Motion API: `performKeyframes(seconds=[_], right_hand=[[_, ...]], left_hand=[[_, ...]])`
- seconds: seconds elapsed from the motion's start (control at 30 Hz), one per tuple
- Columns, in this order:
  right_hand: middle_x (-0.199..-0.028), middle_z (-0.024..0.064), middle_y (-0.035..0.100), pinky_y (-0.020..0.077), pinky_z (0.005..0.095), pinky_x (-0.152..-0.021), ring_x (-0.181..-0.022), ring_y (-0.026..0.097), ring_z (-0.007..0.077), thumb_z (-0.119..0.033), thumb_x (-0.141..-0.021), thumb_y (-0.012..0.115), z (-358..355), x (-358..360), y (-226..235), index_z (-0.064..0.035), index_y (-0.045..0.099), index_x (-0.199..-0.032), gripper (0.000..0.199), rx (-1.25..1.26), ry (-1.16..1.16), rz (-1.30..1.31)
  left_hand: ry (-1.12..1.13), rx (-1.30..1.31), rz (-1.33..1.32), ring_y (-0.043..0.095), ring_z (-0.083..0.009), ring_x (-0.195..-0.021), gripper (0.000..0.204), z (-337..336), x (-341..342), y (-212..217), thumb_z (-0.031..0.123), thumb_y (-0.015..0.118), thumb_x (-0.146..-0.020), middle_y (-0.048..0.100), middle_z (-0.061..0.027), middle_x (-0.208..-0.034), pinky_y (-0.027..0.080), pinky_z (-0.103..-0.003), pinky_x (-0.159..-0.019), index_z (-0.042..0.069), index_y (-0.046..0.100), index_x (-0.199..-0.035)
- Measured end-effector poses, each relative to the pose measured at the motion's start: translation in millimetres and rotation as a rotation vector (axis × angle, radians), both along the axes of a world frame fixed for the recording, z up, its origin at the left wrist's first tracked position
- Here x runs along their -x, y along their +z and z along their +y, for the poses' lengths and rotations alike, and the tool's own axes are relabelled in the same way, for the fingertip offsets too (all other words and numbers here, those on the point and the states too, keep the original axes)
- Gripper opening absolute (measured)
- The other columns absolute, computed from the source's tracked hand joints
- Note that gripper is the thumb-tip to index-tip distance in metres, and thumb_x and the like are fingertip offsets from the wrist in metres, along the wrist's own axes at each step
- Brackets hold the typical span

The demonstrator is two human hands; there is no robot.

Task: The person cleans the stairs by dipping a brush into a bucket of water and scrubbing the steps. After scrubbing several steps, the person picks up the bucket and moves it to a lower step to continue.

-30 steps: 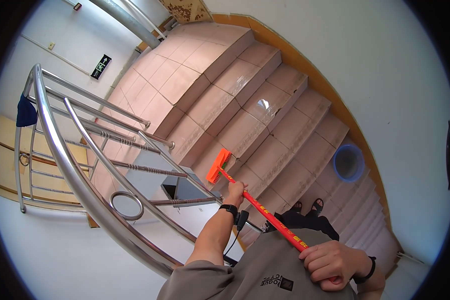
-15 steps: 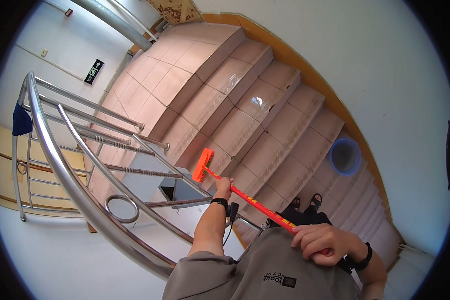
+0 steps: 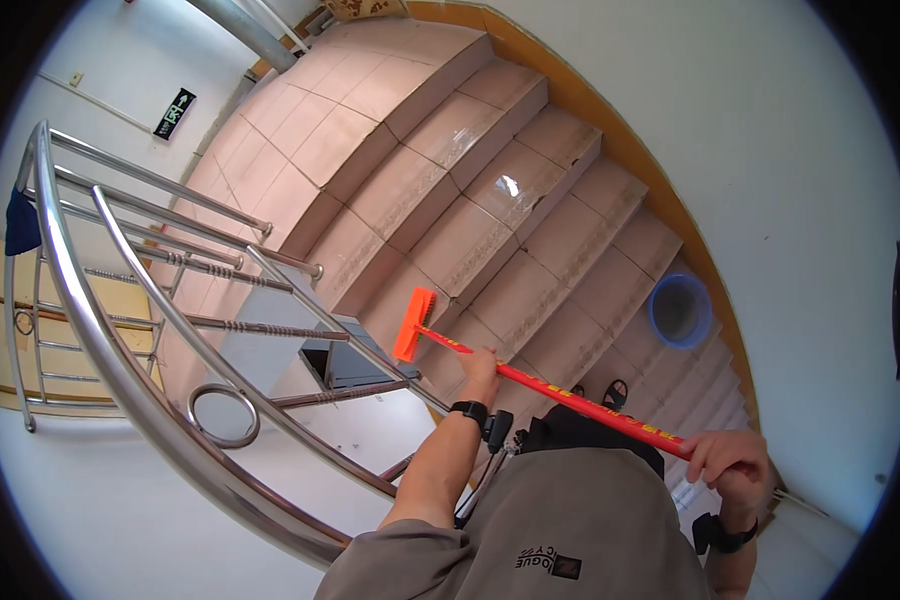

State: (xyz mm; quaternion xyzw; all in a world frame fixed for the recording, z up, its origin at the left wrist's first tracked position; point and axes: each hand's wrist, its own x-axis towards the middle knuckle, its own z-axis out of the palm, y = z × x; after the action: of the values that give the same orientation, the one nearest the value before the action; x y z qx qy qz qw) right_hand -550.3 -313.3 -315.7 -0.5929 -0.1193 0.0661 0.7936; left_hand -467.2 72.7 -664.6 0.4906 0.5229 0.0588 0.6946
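Note:
Both my hands grip a long red-handled scrub brush point(image 3: 590, 408) with an orange head point(image 3: 413, 325). My left hand point(image 3: 481, 370) is closed round the handle a short way behind the head. Farther back, near the handle's end, my right hand point(image 3: 728, 462) is wrapped round it. The head is over a pinkish tiled step point(image 3: 385, 290) close to the metal railing; whether its bristles touch the tile I cannot tell. Wet, shiny patches show on the steps point(image 3: 505, 190) above.
A blue bucket point(image 3: 680, 311) stands on a step at the right, beside the wall's tan skirting. A curved stainless railing point(image 3: 100, 330) runs along my left, with a dark blue cloth point(image 3: 22, 222) hanging on it. My sandalled foot point(image 3: 616, 394) is on a lower step.
My right hand has moved right and up with the handle's end. My left hand and the brush head have shifted slightly right. The view has shifted a little.

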Motion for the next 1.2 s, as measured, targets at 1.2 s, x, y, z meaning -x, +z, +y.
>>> performKeyframes(seconds=[1.2], right_hand=[[-0.055,0.0082,0.059,0.0499,0.0399,-0.073,-0.054,0.055,0.0208,0.001,-0.064,0.055,-100,-160,-41,-0.0016,0.062,-0.059,0.009,-0.072,0.288,0.031]], left_hand=[[0.160,-0.001,0.129,0.052,-0.0190,-0.049,0.010,-76,-94,3,0.000,0.045,-0.093,0.059,-0.0138,-0.074,0.043,-0.032,-0.040,-0.001,0.044,-0.103]])
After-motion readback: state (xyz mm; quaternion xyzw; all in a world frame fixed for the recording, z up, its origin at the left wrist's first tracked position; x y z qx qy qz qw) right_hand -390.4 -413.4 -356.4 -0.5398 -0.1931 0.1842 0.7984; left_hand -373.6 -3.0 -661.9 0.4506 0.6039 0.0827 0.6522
